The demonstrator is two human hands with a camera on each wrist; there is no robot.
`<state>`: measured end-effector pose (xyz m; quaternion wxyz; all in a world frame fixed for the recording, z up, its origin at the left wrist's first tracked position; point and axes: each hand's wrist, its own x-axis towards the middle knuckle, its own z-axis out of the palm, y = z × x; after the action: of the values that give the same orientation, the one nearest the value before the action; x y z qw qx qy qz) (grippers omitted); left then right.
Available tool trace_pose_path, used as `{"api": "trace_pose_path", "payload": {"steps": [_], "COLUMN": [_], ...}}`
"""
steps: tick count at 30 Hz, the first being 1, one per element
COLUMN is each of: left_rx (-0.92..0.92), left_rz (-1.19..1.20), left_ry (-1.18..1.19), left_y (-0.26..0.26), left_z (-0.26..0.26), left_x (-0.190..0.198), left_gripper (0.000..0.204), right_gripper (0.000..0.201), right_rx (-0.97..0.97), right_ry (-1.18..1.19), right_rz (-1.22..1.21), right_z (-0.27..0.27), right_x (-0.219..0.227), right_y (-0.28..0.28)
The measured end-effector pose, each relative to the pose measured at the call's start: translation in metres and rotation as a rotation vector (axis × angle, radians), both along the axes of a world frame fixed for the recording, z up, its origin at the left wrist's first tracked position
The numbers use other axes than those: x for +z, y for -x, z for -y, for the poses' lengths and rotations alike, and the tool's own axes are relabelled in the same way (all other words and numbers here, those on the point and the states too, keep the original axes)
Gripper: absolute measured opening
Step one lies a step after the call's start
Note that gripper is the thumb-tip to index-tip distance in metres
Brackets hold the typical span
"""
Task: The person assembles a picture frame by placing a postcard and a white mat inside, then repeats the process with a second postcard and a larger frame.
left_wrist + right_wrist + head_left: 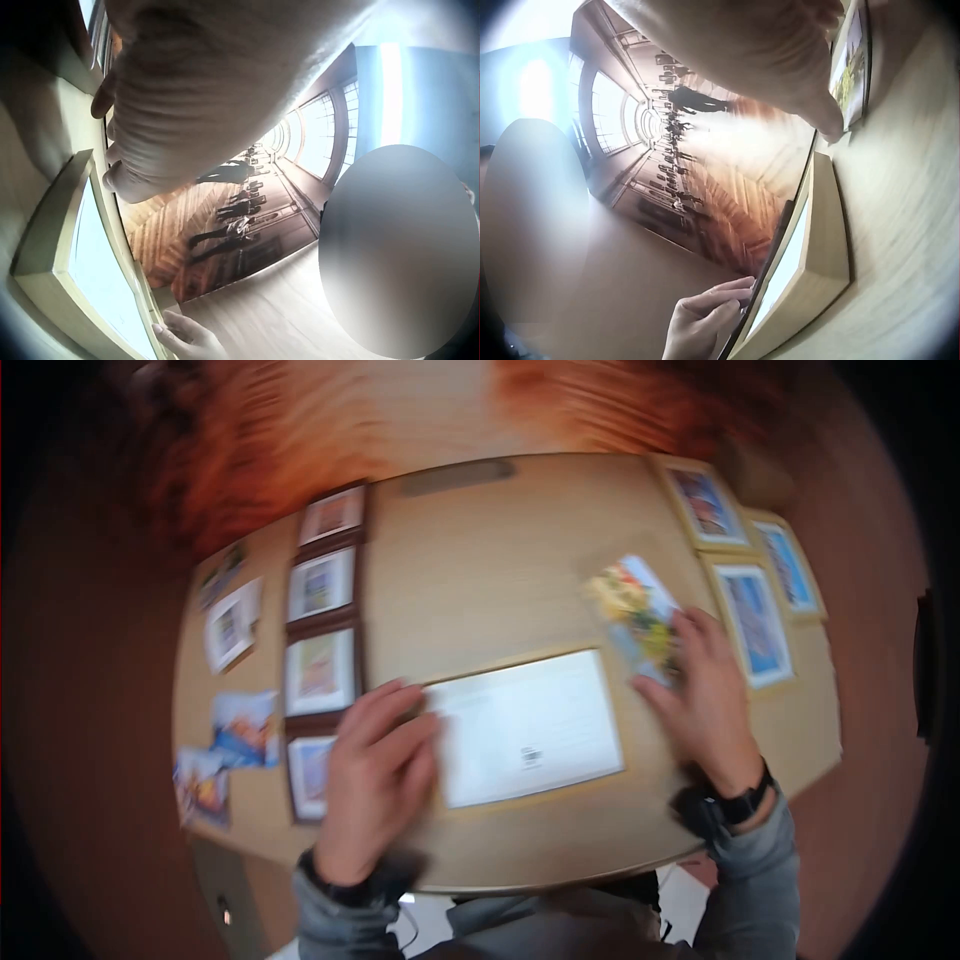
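My right hand [705, 695] grips a colourful picture print [632, 600] by its near right edge, thumb on one side and fingers on the other. In the right wrist view the print [849, 79] is tilted up over the table. Between the hands lies a light-wood picture frame [612, 745], with a white sheet [520, 710] inside that bears a small dark mark near its lower edge. My left hand [380, 770] is at the frame's left edge, its fingers loosely bent and nothing seen in them. The head view is blurred by motion.
Dark brown frames with pictures [320, 672] stand in a column on the left. Beyond them lie several loose prints [245, 728]. Light-wood frames with blue pictures [755, 625] lie at the right. A grey strip [458, 477] is at the table's far edge.
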<state>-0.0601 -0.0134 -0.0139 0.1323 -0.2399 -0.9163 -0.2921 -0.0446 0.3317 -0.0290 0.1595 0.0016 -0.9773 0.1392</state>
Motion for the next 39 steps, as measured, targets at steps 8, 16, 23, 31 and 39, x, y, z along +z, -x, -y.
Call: {"api": "trace_pose_path", "payload": {"steps": [8, 16, 23, 31, 39], "left_rx": [-0.041, 0.088, -0.081, -0.063, 0.218], "left_rz": [-0.131, -0.192, 0.405, 0.739, 0.514], "left_ry": [-0.219, -0.471, -0.616, -0.922, -1.126], "left_y": [0.001, -0.028, -0.083, -0.099, -0.095], "left_z": [0.006, 0.014, -0.021, -0.066, 0.043], "left_x": [-0.003, 0.025, 0.030, -0.008, 0.012], "left_gripper": [0.024, 0.018, 0.023, 0.032, 0.023], "right_gripper": [0.037, 0.021, 0.022, 0.012, 0.007], "right_rx": [-0.023, -0.116, 0.301, 0.631, 0.522], "right_ry": [0.104, -0.027, 1.212, 1.405, 1.369], "right_rz": [0.128, -0.299, -0.047, 0.570, 0.485], "right_z": [0.015, -0.011, 0.017, 0.060, 0.047], "right_x": [0.014, 0.009, -0.001, 0.007, 0.009], "right_y": [0.000, 0.004, -0.006, -0.033, -0.027]}}
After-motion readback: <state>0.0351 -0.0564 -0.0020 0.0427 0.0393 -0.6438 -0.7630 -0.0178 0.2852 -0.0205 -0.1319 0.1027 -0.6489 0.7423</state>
